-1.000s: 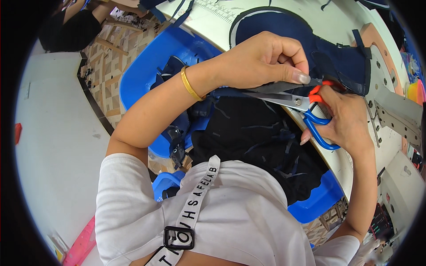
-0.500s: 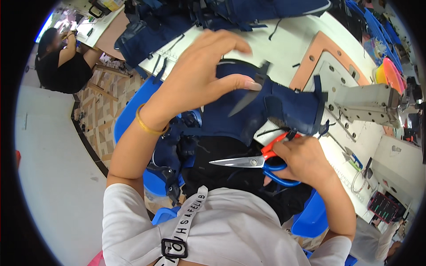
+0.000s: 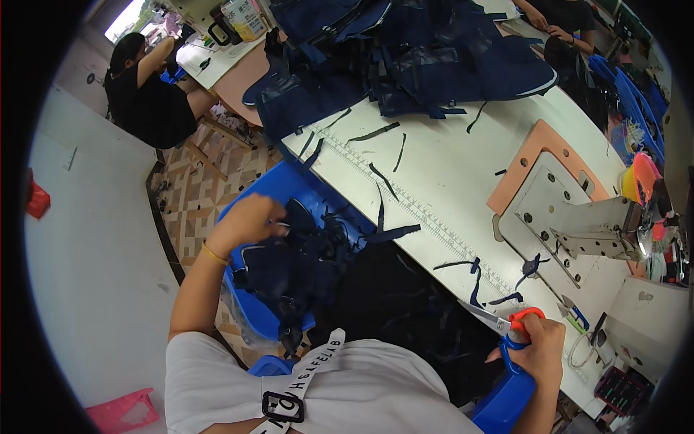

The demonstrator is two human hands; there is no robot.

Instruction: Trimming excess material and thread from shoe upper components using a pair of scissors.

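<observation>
My left hand point(image 3: 253, 219) is over the blue tub point(image 3: 278, 181) at the left. Its fingers are bent, with a gap between thumb and forefinger, and nothing plainly shows between them. Navy fabric pieces point(image 3: 296, 264) lie heaped in the tub just beside and below it. My right hand point(image 3: 538, 347) grips scissors point(image 3: 517, 329) by their red and blue handles at the table's near right edge. The blades point left toward dark trimmed strips point(image 3: 475, 282) on the white table point(image 3: 448, 166). Black cloth point(image 3: 405, 304) covers my lap.
A large pile of navy fabric pieces point(image 3: 412, 61) covers the table's far side. A sewing machine point(image 3: 589, 224) stands at the right with an orange-edged plate point(image 3: 517, 166). Thread snips point(image 3: 575, 315) lie near its base. One person point(image 3: 148, 90) sits far left; another's hands point(image 3: 553, 25) show far right.
My left hand has swung down and left to the tub. The navy piece at the table edge is gone from there, uncovering strips. My right hand has moved right and lower with the scissors.
</observation>
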